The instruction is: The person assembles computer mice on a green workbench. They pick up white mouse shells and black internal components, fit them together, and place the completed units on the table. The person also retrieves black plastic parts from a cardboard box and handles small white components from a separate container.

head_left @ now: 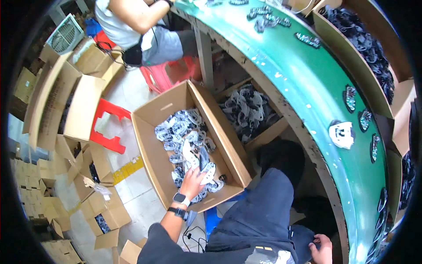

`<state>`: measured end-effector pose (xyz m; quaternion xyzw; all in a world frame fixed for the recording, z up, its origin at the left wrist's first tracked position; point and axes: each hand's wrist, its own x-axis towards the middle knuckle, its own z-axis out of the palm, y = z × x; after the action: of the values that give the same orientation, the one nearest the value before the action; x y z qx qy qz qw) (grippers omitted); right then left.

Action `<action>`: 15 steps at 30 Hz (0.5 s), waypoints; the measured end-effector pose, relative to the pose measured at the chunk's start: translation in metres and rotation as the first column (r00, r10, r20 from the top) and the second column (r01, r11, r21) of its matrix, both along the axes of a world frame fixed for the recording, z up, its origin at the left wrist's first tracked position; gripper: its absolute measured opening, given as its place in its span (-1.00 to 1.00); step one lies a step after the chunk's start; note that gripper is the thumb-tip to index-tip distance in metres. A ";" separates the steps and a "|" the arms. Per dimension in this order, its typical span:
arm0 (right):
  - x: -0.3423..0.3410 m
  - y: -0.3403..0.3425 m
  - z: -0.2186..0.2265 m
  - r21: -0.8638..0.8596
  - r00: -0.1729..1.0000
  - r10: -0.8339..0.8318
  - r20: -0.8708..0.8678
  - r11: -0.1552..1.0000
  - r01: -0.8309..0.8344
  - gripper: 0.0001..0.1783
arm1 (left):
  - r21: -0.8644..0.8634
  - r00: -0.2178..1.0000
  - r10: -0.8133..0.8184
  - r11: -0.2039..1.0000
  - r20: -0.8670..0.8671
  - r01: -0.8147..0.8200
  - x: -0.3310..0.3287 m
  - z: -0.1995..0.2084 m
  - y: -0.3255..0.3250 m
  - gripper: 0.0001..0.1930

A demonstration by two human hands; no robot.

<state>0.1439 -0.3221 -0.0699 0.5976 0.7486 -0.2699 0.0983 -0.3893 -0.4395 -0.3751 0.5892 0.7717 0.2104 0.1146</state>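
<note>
Reaching down into an open cardboard box (pixel 147 132), the left hand (pixel 193 182) was set against a white piece (pixel 208 171) lying on top of a loose heap of grey-and-white pieces (pixel 176 125). Its fingers were bent over that piece, but whether it was gripped or only touched could not be told. The right hand (pixel 321 249) was held low beside the thigh, its fingers half curled; nothing could be seen in it, though its palm was hidden.

The work was judged to be partway along. The box was only partly filled: the heap was spread over its floor, some bare cardboard was exposed around it, and the walls were left standing well above the contents. No rows or neat layers could be made out, and whether pieces were being added or taken out could not be settled from this view.

Plenty was judged to be left. On the green bench (pixel 307 101), dark, glittering pieces (pixel 307 40) were laid out singly and in small groups, with a white item (pixel 342 135) set among them. Beneath the bench, a second box (pixel 266 137) was loaded with pale and dark pieces (pixel 246 108), and beyond it a large box (pixel 351 66) was heaped with dark ones.
</note>
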 end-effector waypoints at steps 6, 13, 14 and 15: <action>-0.051 0.015 0.026 0.152 0.806 0.329 -0.492 0.944 -0.292 -0.58 | -0.022 0.947 -0.230 0.973 -0.223 0.231 0.005 0.202 -0.011 -0.30; -0.152 0.075 0.098 0.424 0.216 0.449 -0.867 0.893 -0.152 -0.31 | 0.068 0.706 -0.467 0.808 -0.532 0.585 0.069 0.401 0.028 -0.46; -0.157 0.085 0.104 0.358 0.191 0.374 -0.907 0.927 -0.117 -0.23 | 0.074 0.658 -0.508 0.758 -0.555 0.648 0.080 0.412 0.045 -0.51; -0.154 0.097 0.109 0.288 0.155 0.296 -0.942 0.955 -0.071 -0.14 | 0.070 0.595 -0.558 0.693 -0.579 0.717 0.098 0.427 0.066 -0.53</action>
<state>-0.0101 -0.2247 0.0389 0.1963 0.7243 -0.5074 -0.4235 -0.2913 -0.3731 0.0520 0.8714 0.4654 0.1016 -0.1171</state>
